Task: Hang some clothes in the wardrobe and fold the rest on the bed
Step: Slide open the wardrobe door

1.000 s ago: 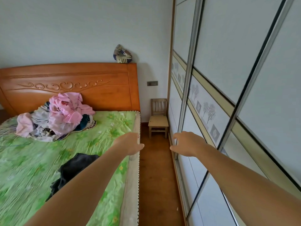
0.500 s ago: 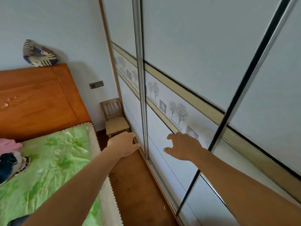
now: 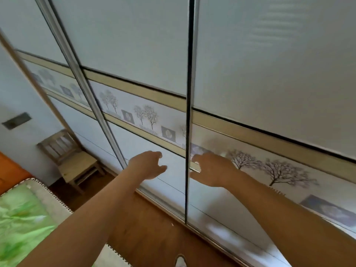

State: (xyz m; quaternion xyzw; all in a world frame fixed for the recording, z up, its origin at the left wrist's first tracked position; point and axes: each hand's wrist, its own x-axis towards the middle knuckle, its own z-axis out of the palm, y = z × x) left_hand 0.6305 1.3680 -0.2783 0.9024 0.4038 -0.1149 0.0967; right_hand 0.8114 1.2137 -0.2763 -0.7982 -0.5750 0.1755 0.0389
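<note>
Just beside right hand [image 3: 212,170], wardrobe door edge [image 3: 188,93].

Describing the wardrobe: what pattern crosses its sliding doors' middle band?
Pale printed band: grey bare trees, leaf squares; head view.

A small wooden chair [image 3: 77,163] stands on brown floor [image 3: 154,228], below a wall plate [image 3: 16,120].

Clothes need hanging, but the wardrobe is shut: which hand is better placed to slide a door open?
Likely the right hand: its fingers are at the dark door edge. The left hand hangs short of it, fingers loose.
</note>
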